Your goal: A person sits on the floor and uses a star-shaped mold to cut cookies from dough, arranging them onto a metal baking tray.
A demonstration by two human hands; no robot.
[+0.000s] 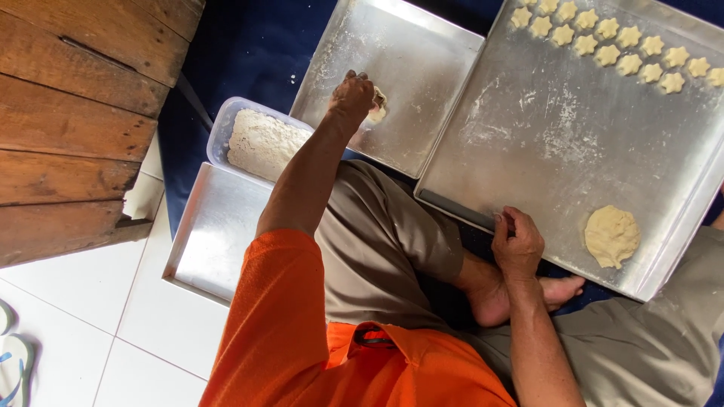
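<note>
Left hand point(353, 96): fingers closed on a dough lump point(377, 105) on the floured middle tray point(407, 45). Right hand point(516, 241): pinching the big tray point(543, 143) rim. Best pressed evenly, tray steadied.

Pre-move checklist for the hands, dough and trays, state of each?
1. Left hand on the small dough piece on the floured middle tray: ok.
2. Right hand at the near edge of the large tray; anything pinched: cannot tell.
3. Round dough lump lies free on the large tray: ok.
4. Star-shaped cookies in rows at the far end, apart from the lump: ok.
5. Flour tub uncovered beside the left arm: ok.
</note>
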